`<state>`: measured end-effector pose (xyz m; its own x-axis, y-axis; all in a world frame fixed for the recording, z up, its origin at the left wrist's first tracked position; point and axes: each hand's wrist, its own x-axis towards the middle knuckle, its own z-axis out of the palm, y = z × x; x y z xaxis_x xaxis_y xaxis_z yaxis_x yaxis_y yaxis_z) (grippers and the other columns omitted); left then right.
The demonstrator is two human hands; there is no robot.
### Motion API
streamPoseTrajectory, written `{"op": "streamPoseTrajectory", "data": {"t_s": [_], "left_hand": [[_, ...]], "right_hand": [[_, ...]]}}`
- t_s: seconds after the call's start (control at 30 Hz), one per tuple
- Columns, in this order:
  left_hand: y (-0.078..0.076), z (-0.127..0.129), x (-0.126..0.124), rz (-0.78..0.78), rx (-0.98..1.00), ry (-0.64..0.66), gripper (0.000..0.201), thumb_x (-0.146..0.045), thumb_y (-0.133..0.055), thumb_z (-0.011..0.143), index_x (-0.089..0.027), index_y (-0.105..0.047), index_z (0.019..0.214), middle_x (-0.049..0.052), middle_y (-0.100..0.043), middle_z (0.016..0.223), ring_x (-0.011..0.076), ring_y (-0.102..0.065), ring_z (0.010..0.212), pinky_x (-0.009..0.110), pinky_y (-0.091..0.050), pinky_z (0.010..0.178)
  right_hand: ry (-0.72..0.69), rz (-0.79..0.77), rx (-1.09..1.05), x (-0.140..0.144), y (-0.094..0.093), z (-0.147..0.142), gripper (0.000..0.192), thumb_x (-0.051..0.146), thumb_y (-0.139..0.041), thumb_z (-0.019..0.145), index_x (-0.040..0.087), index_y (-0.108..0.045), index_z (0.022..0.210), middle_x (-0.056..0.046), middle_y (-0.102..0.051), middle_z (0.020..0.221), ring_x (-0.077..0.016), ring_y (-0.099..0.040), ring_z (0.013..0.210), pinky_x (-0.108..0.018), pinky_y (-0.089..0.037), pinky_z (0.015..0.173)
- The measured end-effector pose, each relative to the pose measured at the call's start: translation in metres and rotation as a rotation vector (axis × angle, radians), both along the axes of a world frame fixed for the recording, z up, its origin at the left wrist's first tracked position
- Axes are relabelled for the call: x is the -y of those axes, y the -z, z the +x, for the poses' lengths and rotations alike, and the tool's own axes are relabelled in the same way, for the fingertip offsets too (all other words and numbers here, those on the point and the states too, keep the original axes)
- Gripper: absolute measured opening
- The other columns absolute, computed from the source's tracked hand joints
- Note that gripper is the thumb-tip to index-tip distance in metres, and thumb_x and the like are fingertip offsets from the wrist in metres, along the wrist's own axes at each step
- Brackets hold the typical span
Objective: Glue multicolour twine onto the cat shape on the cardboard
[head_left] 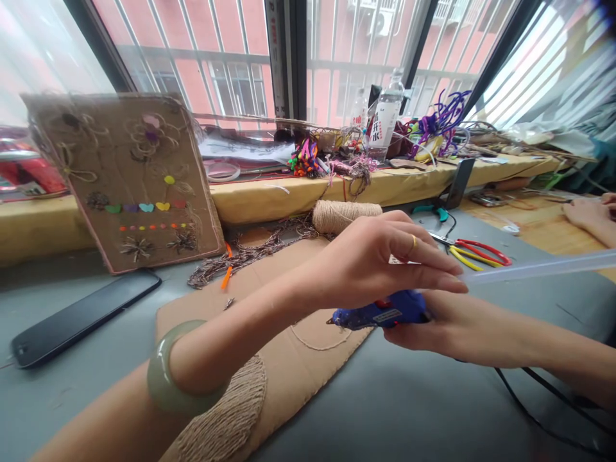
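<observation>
My right hand (433,321) grips a blue glue gun (380,312), its nozzle pointing left above the cardboard. Over it, my left hand (385,256) pinches the end of a long translucent glue stick (539,268) that stretches off to the right; the rear of the gun is hidden behind the fingers. Beneath both hands lies a cut piece of cardboard (283,398). One rounded patch on it is covered with twine (240,404), and a twine outline of a circle (317,345) shows beside that. A spool of twine (344,215) rests just behind my left hand.
A decorated cardboard panel (129,167) leans at the back left, with a phone (86,314) before it. Red-and-yellow-handled scissors (474,250) lie at right. Craft bits and a bottle (385,122) crowd the sill. Another person's hand (591,215) is at far right. Black cables (534,410) trail near my right arm.
</observation>
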<state>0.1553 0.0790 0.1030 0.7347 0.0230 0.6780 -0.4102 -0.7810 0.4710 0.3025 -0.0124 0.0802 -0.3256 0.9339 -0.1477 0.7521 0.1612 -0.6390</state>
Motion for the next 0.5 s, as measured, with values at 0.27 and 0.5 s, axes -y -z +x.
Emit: {"op": "streamPoseTrajectory", "data": {"t_s": [0.27,0.5], "left_hand": [[0.003,-0.007,-0.007,-0.300,0.046,-0.206,0.012,-0.021,-0.061,0.084,-0.017,-0.072,0.087,0.000,-0.073,0.093,0.0114,-0.065,0.085,0.020,-0.051,0.076],[0.033,-0.056,-0.033,-0.508,-0.009,-0.683,0.015,-0.024,-0.062,0.082,-0.014,-0.072,0.084,0.003,-0.073,0.079,0.0121,-0.066,0.077,0.021,-0.049,0.073]], "right_hand": [[0.157,-0.119,-0.051,-0.003,0.001,0.004,0.019,0.040,-0.054,0.076,0.022,-0.058,0.075,0.004,-0.057,0.061,-0.0130,-0.054,0.056,-0.022,-0.043,0.047],[0.211,-0.280,-0.104,-0.006,0.023,-0.006,0.024,0.043,-0.052,0.078,0.022,-0.051,0.068,0.005,-0.049,0.051,-0.0098,-0.044,0.045,-0.019,-0.034,0.037]]}}
